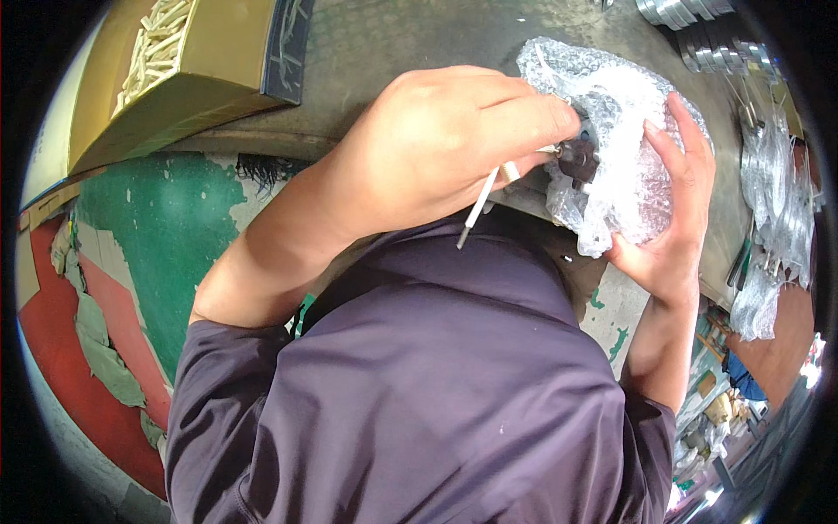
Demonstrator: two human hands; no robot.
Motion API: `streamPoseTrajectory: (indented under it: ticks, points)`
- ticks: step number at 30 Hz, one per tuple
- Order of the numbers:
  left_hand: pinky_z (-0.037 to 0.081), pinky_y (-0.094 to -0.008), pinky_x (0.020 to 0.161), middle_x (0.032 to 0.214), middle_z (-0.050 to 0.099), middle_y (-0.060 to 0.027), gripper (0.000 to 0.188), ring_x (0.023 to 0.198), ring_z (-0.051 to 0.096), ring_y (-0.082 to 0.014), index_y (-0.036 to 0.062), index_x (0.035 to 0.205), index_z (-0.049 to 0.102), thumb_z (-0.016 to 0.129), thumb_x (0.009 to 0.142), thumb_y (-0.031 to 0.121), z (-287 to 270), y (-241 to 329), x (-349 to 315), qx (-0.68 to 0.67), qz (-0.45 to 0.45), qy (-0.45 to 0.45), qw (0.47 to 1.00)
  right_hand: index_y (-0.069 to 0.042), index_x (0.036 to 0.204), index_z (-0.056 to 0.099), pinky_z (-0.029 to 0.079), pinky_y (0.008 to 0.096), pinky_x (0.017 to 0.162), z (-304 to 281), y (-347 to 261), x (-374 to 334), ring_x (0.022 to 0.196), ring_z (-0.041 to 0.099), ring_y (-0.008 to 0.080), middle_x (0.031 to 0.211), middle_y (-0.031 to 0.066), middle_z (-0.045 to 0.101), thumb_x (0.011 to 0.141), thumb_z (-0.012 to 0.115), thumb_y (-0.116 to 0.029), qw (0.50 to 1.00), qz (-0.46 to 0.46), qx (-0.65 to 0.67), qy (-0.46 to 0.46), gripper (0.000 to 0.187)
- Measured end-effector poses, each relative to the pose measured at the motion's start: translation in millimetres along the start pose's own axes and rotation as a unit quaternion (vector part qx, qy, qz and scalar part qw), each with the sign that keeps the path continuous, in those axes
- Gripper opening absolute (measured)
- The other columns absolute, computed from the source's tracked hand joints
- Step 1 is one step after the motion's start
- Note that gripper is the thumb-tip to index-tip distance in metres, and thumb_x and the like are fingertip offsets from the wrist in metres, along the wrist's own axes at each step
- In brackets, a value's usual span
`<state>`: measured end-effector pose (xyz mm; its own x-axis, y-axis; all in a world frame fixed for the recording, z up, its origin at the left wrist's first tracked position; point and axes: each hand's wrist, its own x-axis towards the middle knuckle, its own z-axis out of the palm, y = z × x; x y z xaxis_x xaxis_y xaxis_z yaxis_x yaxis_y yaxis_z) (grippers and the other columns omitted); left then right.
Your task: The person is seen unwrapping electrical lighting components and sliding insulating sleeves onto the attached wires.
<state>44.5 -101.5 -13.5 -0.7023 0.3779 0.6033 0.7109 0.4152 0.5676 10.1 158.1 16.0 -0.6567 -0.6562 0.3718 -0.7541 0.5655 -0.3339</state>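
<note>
My left hand (454,144) is closed in a pinch at the open side of a bubble-wrap bundle (642,166). Out of its fingers hangs a thin white stick (477,210) with a grey tip, and beside that shows a short cream-coloured cylinder (509,172). A small dark part (579,162) peeks from the wrap right by my left fingertips; most of it is hidden. My right hand (685,196) grips the bundle from the right side, thumb below and fingers above. The bundle is held up near the front edge of the worktable.
An open cardboard box (214,52) of pale sticks stands on the grey worktable (384,44) at the far left. Stacked metal rings (685,10) lie at the far right. Clear plastic bags (768,192) hang along the right side. The floor (157,227) has worn green paint.
</note>
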Motion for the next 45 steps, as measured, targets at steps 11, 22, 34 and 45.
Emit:
streamPoseTrajectory:
  ticks: [11,22,34,45]
  points:
    - [0.045,-0.0179,0.060,0.086,0.064,-0.0072,0.007,0.075,0.063,-0.0088,0.0002,0.093,0.056,0.061,0.088,-0.002,-17.5,16.0,-12.9,-0.237,-0.279,-0.004,0.931,-0.008,0.126,0.056,0.029,0.0489,0.107,-1.1,0.2,2.6,0.128,0.042,0.0394,0.139,0.0233,0.045,0.049,0.074,-0.026,1.000,-0.010,-0.011,-0.004,0.081]
    - [0.050,-0.0233,0.072,0.084,0.065,-0.0085,0.011,0.081,0.065,-0.0116,-0.0003,0.096,0.052,0.061,0.092,0.005,2.0,27.6,-4.6,-0.283,-0.299,0.013,0.911,-0.010,0.126,0.056,0.029,0.0487,0.108,0.0,-0.5,-2.4,0.128,0.042,0.0401,0.139,0.0231,0.045,0.047,0.074,-0.023,1.000,0.003,-0.008,0.007,0.082]
    - [0.032,-0.0241,0.049,0.057,0.044,0.0032,0.008,0.054,0.037,-0.0030,0.0015,0.088,0.064,0.068,0.086,0.009,-26.9,-3.4,6.2,-0.051,-0.211,-0.114,0.970,-0.010,0.125,0.056,0.029,0.0508,0.107,-2.2,-0.7,-2.8,0.129,0.040,0.0419,0.141,0.0225,0.043,0.047,0.076,-0.026,1.000,-0.001,-0.013,-0.007,0.082]
    - [0.022,-0.0149,0.046,0.074,0.057,0.0052,0.014,0.053,0.032,0.0025,0.0008,0.104,0.065,0.061,0.092,0.008,-11.3,1.3,10.2,-0.432,-0.332,0.147,0.825,-0.006,0.120,0.058,0.034,0.0476,0.101,-10.4,-30.2,20.3,0.121,0.045,0.0389,0.133,0.0182,0.049,0.070,0.075,-0.027,0.997,0.004,-0.056,-0.054,0.056]
